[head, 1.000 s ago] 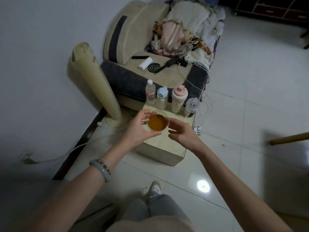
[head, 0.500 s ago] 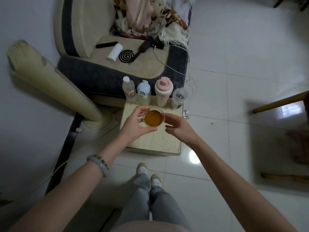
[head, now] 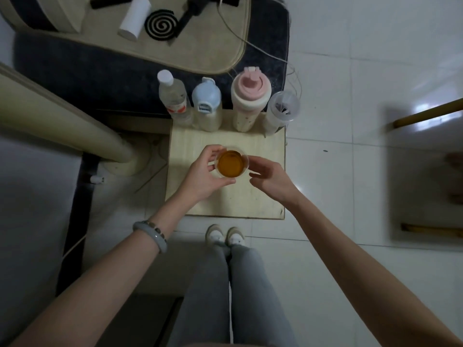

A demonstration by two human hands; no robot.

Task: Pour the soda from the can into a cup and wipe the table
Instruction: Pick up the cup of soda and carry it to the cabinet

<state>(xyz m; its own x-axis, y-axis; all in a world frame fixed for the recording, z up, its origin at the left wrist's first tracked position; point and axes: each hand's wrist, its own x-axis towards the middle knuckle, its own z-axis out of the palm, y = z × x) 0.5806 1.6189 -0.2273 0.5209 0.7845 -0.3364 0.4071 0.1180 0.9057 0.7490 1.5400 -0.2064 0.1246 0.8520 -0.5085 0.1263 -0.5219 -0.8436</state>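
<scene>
1. Closest to the camera: grey trouser legs and a pair of light shoes (head: 225,236) standing right at the near edge of the little wooden table (head: 263,196), so the person is leaning over it and looking almost straight down.
2. Both forearms reach out over the tabletop. The left one has a pale bracelet (head: 152,235) on the wrist.
3. The left hand (head: 204,175) is wrapped around the clear cup (head: 231,163), thumb on the near side and fingers curled round the far side. The cup is upright and level, I'd guess to keep it from slopping, since it's pretty full of amber drink.
4. The right hand (head: 271,175) is just beside the cup with its fingers loosely spread, gripping nothing. The fingertips are near the rim, but I can't tell if they touch. Looks like it's there to steady things.
5. I can't tell whether the cup is resting on the table or held just above it.
6. No can or cloth in view, so the wiping looks not yet done.
7. At the back edge there's a row: water bottle (head: 172,96), blue-topped bottle (head: 206,103), pink-lidded bottle (head: 250,96) and a clear tumbler (head: 281,111), parked out of the way.
</scene>
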